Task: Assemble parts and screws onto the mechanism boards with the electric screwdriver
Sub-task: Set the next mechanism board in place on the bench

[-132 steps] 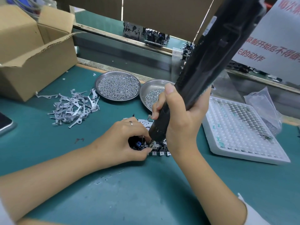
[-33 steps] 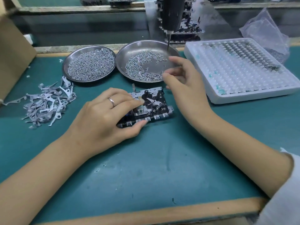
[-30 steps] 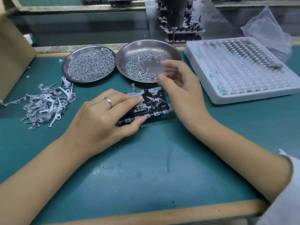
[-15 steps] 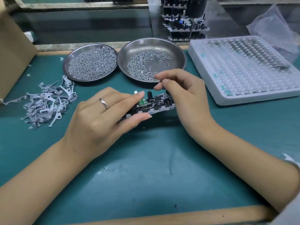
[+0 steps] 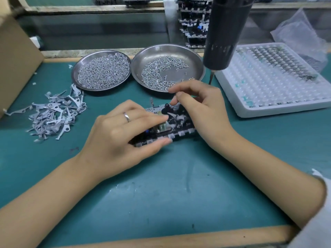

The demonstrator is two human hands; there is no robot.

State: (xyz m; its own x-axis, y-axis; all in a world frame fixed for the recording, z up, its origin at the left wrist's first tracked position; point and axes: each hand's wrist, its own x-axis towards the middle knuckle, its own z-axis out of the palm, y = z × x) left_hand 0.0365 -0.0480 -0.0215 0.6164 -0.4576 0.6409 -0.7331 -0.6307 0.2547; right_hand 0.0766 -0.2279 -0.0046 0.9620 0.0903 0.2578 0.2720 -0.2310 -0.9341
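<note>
Lever pile [image 5: 53, 115] at 9 o'clock on counter [image 5: 161, 194]. Left hand [image 5: 121, 136] grips board [image 5: 170, 122] at centre, thumb under near edge. Right hand [image 5: 200, 108] pinches at board top; pinched item too small to tell. Seat part squarely, keep board flat. Screwdriver [image 5: 225, 31] hangs free at 1 o'clock.

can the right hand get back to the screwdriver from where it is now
Probably yes. The screwdriver hangs free just above and behind the right hand, nothing between them. The hand's fingertips are busy at the board, so it must let go first.
</note>
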